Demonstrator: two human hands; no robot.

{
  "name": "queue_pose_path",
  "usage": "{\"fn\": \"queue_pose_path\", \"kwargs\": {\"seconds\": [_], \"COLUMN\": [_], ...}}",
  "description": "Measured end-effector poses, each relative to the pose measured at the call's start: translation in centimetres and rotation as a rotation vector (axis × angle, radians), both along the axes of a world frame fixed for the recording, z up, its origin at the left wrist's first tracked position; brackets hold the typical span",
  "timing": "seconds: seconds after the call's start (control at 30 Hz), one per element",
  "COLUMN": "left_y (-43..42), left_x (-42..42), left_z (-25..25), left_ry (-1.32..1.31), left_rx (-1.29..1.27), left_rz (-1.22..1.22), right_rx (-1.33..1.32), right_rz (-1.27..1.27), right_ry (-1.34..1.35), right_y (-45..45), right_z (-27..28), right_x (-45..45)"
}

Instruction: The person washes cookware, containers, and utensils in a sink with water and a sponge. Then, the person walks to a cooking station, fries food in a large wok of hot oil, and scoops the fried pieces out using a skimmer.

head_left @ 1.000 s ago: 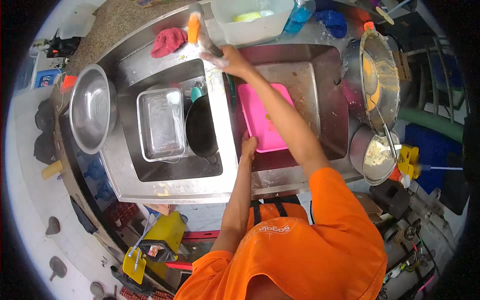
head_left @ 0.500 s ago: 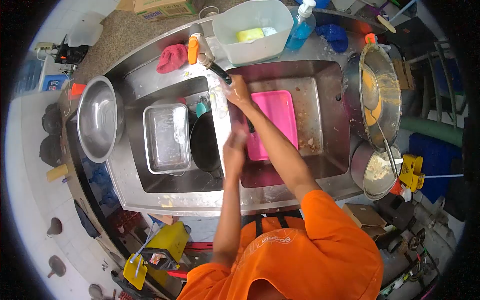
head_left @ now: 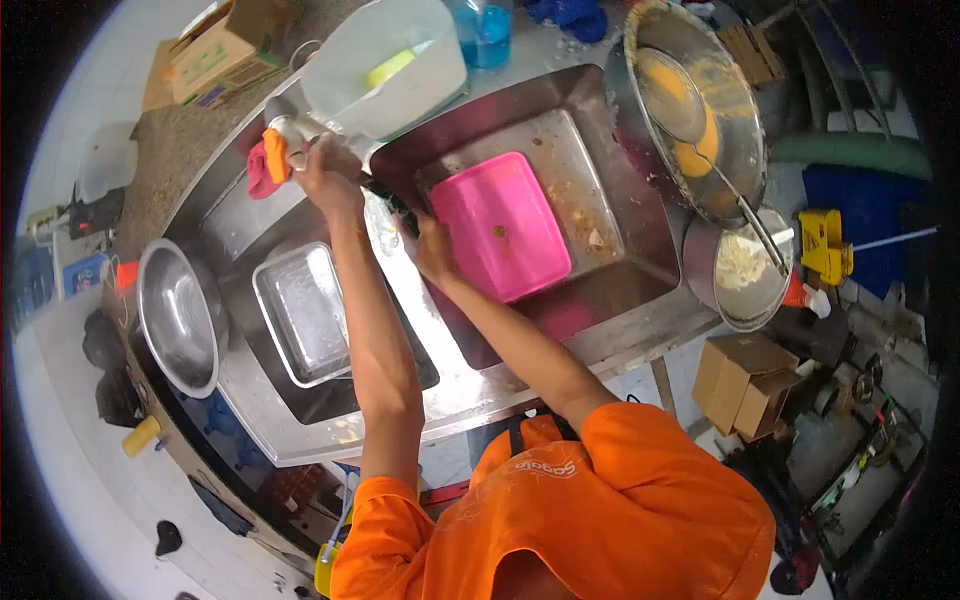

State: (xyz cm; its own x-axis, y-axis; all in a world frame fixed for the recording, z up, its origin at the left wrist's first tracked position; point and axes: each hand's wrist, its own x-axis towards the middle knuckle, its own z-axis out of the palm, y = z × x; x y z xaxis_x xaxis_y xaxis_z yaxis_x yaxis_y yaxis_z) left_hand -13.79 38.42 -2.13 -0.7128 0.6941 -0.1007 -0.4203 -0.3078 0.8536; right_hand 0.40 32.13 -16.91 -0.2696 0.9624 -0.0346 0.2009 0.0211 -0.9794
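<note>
My left hand point(head_left: 332, 180) is at the metal faucet point(head_left: 292, 132), its fingers closed around the part beside the orange lever point(head_left: 275, 156). A dark hose point(head_left: 392, 203) runs from there down toward the right basin. My right hand point(head_left: 433, 248) is closed around the hose's lower end, over the left edge of that basin. Just right of it, a pink tray point(head_left: 505, 225) lies in the right basin with a small dark scrap on it. In the left basin, a rectangular metal pan point(head_left: 305, 315) sits partly behind my left forearm.
A steel bowl point(head_left: 180, 318) stands at the left rim. A plastic tub point(head_left: 385, 75) with a yellow sponge point(head_left: 390, 68) and a blue bottle point(head_left: 482, 35) are behind. At right are a batter-smeared pot point(head_left: 740, 120) with a ladle and a smaller pot point(head_left: 740, 290). Food bits dot the right basin point(head_left: 597, 215).
My left hand has moved from beside the pink tray up to the faucet. The right hand has slid lower with the hose. The view has turned and shifted.
</note>
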Motion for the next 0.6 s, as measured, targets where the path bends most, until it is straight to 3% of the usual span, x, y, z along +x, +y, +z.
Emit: {"fn": "queue_pose_path", "kwargs": {"seconds": [0.03,0.1,0.13,0.17,0.2,0.27,0.33,0.37,0.47,0.5,0.53,0.57,0.6], "left_y": [0.2,0.7,2.0,3.0,3.3,4.0,3.4,2.7,-0.6,-2.4,-3.9,-5.7,-7.5], "left_x": [-0.3,0.4,3.5,5.5,6.1,6.7,7.4,7.7,10.2,11.9,14.1,16.7,19.0], "left_z": [-0.7,-1.5,1.3,3.1,3.3,3.5,3.9,3.7,0.4,-1.2,-2.3,-3.5,-4.9], "left_ry": [0.068,0.320,0.507,0.695,0.666,0.573,0.515,0.645,1.016,1.117,1.035,0.948,0.799], "left_rx": [-0.013,-0.194,-0.358,-0.515,-0.591,-0.502,-0.482,-0.530,-0.607,-0.594,-0.612,-0.632,-0.668], "left_rz": [0.073,0.386,0.622,0.861,0.888,0.909,0.807,0.801,0.802,0.816,0.663,0.516,0.219], "right_rx": [0.078,-0.010,-0.057,-0.083,-0.109,-0.067,-0.341,-0.238,-0.184,-0.028,-0.206,-0.269,-0.333], "right_rz": [0.000,0.259,0.390,0.502,0.616,0.738,0.638,0.427,-0.223,-0.428,-0.157,-0.012,0.131], "right_ry": [0.006,-0.180,-0.268,-0.200,-0.132,-0.156,-0.059,-0.061,-0.844,-0.934,-0.979,-0.946,-0.903], "right_y": [-0.2,1.4,2.5,4.1,6.1,7.8,7.5,7.8,6.8,5.1,3.4,3.6,3.8], "right_z": [0.7,1.2,1.4,2.5,4.2,2.9,0.5,-1.6,-11.7,-15.6,-20.8,-22.3,-23.7], "right_x": [0.3,1.2,1.8,2.7,4.0,5.0,7.1,9.2,20.0,22.9,26.3,27.0,27.7]}}
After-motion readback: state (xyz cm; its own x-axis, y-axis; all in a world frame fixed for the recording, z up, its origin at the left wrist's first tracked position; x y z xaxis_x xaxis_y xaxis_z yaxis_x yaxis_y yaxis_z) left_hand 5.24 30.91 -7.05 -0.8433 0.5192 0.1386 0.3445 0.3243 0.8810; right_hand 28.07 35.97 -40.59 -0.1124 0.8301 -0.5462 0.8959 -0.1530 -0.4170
